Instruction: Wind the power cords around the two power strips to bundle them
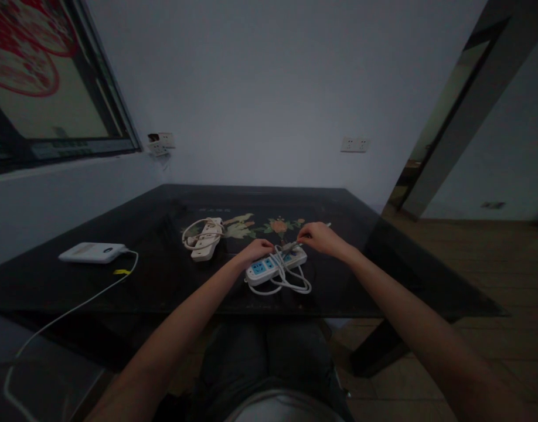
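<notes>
A white power strip point(256, 278) with blue sockets lies at a slant on the dark table in front of me. Its white cord point(290, 285) is looped and wound around the strip's middle, with loops hanging over the near side. My left hand point(259, 249) holds the strip along its far edge, fingers curled and partly hidden. At the strip's right end, my right hand point(318, 237) is closed in a pinch on a part of the cord; the grey plug point(290, 247) seems to lie just beside those fingers.
Left of the strip lies a second white power strip point(206, 241) with its cord wrapped round it. A white power bank point(93, 252) with a cable point(82, 303) trailing off the table is at far left. The black table point(352, 287) meets the wall, which has sockets point(355, 145).
</notes>
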{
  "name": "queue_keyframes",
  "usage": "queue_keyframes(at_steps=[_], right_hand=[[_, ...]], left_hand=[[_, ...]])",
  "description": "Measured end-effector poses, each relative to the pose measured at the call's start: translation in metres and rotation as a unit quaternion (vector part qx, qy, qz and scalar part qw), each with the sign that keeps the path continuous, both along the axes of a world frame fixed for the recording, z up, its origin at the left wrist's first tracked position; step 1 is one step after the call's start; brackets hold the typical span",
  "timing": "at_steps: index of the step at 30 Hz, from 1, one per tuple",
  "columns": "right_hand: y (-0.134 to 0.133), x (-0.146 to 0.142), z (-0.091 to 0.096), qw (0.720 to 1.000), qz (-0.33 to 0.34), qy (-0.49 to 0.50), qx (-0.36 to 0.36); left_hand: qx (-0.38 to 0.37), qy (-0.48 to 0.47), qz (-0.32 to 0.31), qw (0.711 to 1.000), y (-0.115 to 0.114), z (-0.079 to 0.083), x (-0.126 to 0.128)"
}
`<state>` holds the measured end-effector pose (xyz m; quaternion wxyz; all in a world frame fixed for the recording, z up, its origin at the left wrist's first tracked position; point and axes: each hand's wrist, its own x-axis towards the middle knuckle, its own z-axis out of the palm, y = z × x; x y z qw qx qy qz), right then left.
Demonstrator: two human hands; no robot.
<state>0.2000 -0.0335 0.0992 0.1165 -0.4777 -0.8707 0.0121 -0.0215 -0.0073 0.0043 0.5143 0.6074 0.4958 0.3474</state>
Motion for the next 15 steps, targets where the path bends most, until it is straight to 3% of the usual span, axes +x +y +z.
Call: queue_keyframes(at_steps=[7, 15], right_hand=[[-0.003, -0.006, -0.006, 0.999, -0.033, -0.009, 0.000], [0.008, -0.002, -0.016, 0.997, -0.015, 0.036, -0.070]], left_hand=[[0.014, -0.059, -0.022, 0.998, -0.003, -0.001, 0.003], [-0.026, -0.152, -0.075, 0.985, -0.003, -0.003, 0.004]])
